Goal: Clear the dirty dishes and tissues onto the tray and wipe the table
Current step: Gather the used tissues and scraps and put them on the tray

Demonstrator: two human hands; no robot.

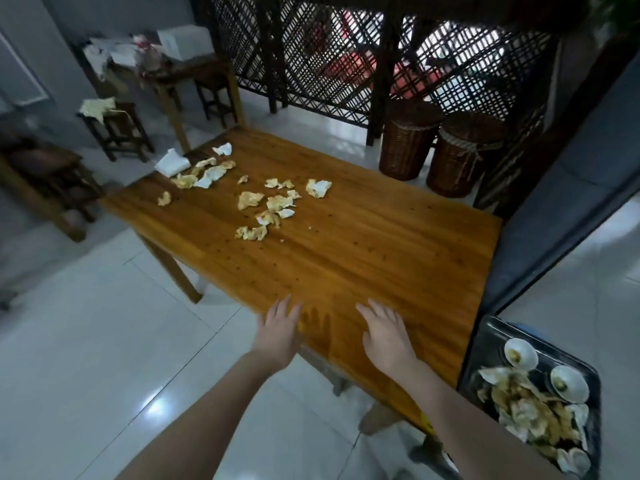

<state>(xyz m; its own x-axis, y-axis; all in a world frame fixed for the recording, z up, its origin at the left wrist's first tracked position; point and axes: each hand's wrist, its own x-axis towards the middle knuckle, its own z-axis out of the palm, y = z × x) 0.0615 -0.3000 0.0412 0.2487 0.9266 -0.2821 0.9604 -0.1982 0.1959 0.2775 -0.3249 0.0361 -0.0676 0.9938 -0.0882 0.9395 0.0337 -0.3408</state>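
We see the wooden table (363, 244) filling the middle, its far left part strewn with crumpled, stained tissues (249, 199) lying loose and apart from one another. Past its far edge stand two wicker baskets (407, 140), side by side. At the lower right, just beside the table's near corner, sits the dark tray (491, 341), holding a heap of soiled tissues (526, 407) and what look like small white bowls (520, 353). Our left hand (278, 332) and right hand (386, 336) reach over the table's near edge, fingers straight and spread, grasping nothing; we cannot tell whether they touch the wood.
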